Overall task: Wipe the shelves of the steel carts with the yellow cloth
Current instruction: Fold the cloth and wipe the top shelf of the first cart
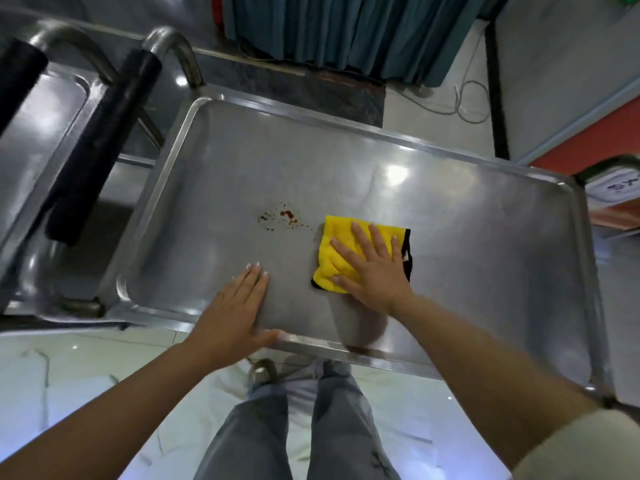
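**Cloth flat on top shelf, right hand pressing it**

Cloth (337, 258): yellow with a black edge, folded to a rough square, lying on the top shelf (450, 209) of the near cart (585, 271), about mid-shelf, slightly toward the near rim.

Right hand (372, 268): palm down on the cloth, fingers straight and spread, pressing it flat. No pinch or curl visible. It covers the cloth's right half; the black edge shows just past the fingertips on the right.

Left hand (235, 310): flat on bare steel to the left of the cloth, fingers straight and together, thumb hooked over the near rim. Holds nothing. Apart from the cloth, clear gap between them.

Stain (285, 216): brown-red spots and specks on the shelf, just up and left of the cloth's top-left corner. Near but not touching; cloth does not cover it.

Second cart (45, 133): left of the first, side by side, shelf dished the same way. Two curved handles (104, 147) with black grips stand between the shelves.

Background: teal curtain (346, 32) at the far side, white cable (464, 102) on the floor to its right, light tiled floor (86, 368). The person's grey trousers (249, 438) show below the near rim.
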A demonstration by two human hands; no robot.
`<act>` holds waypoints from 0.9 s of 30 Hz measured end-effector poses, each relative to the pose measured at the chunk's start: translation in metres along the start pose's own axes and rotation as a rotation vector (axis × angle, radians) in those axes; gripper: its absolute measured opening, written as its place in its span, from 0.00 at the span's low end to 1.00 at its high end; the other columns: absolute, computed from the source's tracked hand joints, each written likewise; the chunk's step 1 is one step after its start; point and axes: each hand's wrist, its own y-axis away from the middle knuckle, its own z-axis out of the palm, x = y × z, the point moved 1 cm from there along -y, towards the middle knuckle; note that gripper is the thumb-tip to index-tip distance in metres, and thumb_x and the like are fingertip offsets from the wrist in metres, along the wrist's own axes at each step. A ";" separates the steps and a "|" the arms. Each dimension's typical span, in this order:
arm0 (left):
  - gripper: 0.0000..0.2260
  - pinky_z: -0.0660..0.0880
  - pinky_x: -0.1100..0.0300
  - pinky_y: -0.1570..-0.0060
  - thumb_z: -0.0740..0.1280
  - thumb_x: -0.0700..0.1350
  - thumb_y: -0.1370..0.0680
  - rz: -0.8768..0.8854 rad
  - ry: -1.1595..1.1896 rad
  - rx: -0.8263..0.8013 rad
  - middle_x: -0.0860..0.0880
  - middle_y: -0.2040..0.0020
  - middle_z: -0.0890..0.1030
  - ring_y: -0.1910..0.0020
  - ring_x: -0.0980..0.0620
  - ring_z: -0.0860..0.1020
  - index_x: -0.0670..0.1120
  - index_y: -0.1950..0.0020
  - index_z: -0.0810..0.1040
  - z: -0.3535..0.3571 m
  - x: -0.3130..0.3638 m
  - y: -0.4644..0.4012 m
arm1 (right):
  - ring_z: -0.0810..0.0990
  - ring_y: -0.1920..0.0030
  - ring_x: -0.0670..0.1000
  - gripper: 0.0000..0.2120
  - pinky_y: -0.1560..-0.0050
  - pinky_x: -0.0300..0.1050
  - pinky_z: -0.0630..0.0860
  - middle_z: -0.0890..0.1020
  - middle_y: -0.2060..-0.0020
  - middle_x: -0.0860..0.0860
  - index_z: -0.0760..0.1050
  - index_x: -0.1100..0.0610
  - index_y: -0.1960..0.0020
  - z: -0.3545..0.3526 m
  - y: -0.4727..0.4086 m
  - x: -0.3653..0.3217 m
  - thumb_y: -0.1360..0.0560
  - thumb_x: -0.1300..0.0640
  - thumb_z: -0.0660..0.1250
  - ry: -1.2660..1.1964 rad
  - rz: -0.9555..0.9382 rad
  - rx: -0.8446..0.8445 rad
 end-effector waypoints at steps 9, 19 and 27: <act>0.46 0.45 0.42 0.25 0.44 0.75 0.28 -0.128 -0.144 0.194 0.43 0.21 0.48 0.22 0.46 0.44 0.43 0.21 0.47 -0.024 -0.095 -0.033 | 0.40 0.23 0.59 0.31 0.29 0.66 0.38 0.45 0.22 0.50 0.48 0.37 0.25 0.033 0.075 -0.062 0.25 0.30 0.48 -0.052 0.063 0.068; 0.42 0.46 0.43 0.25 0.49 0.70 0.26 -0.100 -0.077 0.279 0.42 0.21 0.53 0.22 0.45 0.48 0.43 0.21 0.52 -0.017 -0.095 -0.027 | 0.38 0.23 0.56 0.32 0.28 0.66 0.40 0.42 0.23 0.47 0.48 0.36 0.26 0.003 0.004 -0.032 0.26 0.31 0.55 -0.017 -0.062 -0.007; 0.42 0.49 0.43 0.24 0.50 0.71 0.26 -0.133 -0.051 0.271 0.44 0.21 0.53 0.22 0.45 0.49 0.44 0.21 0.54 -0.015 -0.095 -0.030 | 0.39 0.23 0.54 0.32 0.27 0.63 0.36 0.44 0.22 0.45 0.49 0.34 0.26 -0.034 -0.132 -0.010 0.26 0.33 0.58 -0.065 -0.002 0.039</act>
